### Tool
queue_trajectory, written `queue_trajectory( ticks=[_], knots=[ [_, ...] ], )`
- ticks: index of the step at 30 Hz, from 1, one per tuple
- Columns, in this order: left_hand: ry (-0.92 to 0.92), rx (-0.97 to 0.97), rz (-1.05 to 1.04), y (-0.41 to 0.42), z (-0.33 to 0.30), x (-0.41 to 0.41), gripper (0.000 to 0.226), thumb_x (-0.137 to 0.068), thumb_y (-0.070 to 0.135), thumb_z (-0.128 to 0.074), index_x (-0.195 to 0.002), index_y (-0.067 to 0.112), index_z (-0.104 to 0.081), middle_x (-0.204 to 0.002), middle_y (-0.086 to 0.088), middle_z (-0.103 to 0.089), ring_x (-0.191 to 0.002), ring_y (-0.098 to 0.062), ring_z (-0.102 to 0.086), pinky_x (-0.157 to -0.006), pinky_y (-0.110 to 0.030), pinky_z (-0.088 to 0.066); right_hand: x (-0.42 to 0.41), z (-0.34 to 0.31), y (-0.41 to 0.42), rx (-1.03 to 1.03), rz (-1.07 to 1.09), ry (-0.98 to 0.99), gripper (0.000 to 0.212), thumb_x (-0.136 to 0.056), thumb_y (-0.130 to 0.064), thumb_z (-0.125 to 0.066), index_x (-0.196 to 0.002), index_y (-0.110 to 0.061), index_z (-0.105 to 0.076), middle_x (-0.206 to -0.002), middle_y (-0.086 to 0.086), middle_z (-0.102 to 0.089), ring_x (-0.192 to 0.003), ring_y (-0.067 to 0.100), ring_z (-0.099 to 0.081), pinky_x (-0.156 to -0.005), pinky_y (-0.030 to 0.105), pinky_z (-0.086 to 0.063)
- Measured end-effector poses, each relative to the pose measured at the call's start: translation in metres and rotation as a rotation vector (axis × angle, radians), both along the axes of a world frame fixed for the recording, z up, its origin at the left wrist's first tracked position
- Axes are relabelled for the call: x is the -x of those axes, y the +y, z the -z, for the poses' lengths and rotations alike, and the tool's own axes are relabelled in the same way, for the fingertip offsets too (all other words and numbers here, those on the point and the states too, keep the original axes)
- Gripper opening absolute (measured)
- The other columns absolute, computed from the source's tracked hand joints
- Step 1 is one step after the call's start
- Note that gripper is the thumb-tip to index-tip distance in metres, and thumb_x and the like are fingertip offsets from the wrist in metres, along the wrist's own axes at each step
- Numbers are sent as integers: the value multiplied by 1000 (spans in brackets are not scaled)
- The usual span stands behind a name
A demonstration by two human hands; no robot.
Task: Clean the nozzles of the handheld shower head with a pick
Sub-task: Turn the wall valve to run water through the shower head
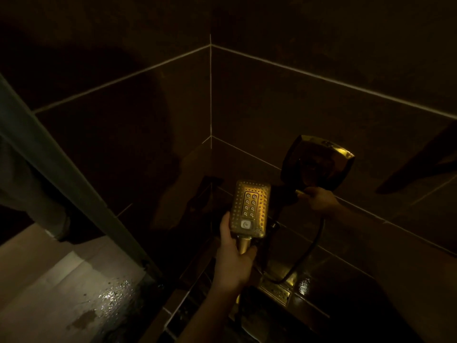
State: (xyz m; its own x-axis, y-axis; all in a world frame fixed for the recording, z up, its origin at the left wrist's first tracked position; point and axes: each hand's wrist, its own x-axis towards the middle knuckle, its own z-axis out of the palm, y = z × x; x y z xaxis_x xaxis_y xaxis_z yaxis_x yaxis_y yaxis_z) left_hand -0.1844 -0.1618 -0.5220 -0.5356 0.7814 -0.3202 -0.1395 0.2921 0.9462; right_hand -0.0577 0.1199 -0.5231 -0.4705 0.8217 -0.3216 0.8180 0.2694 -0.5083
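Basically, cleaning hadn't visibly started. The left hand [232,261] was wrapped around the handle of the shower head [249,209], thumb up along its left edge, nozzle face turned up toward the camera at scene centre, in front of the tiled corner. Face was lit well enough to see the outer dot grid, the block of larger centre nozzles and a pale button [245,224] at the near end; too dim to judge whether any nozzle was clogged or cleared. The right hand [319,200] was off to the right, well apart from the nozzle face, fingers closed near the bottom edge of a shiny wall fitting [319,163]. A thin bright sliver showed at its fingertips, possibly the pick, but I couldn't tell; couldn't tell either whether it gripped that, the fitting or the hose [306,253] that dropped from there toward the floor drain [275,290]. My read: everything was left to do, bringing the pick over and working nozzle by nozzle. Low light would make aiming at those holes fiddly.
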Motion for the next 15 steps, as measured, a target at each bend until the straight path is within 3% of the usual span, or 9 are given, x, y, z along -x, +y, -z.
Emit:
queue_trajectory(
  ticks=[3,5,8,11,15],
  knots=[
    [-12,-14,15,0,1,-2,95,-95,0,-62,-158,47,-9,-146,9,-52,-126,-10,-53,-90,-29,-50,1,-2,-2,7,24,7,36,-101,-36,-48,-120,-9,-62,-89,1,-60,-66,11,-55,-55,22,-42],
    [-7,-22,26,0,2,-3,95,-95,0,-62,-157,47,-8,-144,13,-49,-126,-8,-51,-83,-21,-46,2,-1,-2,6,30,0,37,-101,-35,-49,-121,-8,-62,-94,5,-61,-71,14,-58,-57,25,-45],
    [21,-29,38,1,3,-6,95,-95,1,-63,-157,46,-8,-142,14,-48,-128,-9,-50,-93,-28,-46,3,-1,-2,12,44,-5,35,-101,-33,-48,-122,-8,-61,-101,10,-63,-81,22,-63,-67,33,-51],
    [15,-38,44,2,3,-8,95,-95,0,-63,-157,45,-8,-138,17,-49,-129,-10,-51,-101,-35,-46,3,0,-2,25,66,7,32,-101,-32,-49,-121,-9,-60,-90,3,-59,-71,15,-59,-57,26,-46],
    [5,-36,61,1,7,-5,93,-95,-1,-62,-155,47,-9,-133,26,-47,-116,5,-52,-91,-25,-49,4,1,-2,52,104,15,35,-101,-33,-48,-125,-9,-59,-96,5,-59,-75,17,-59,-60,27,-46]
  ],
)
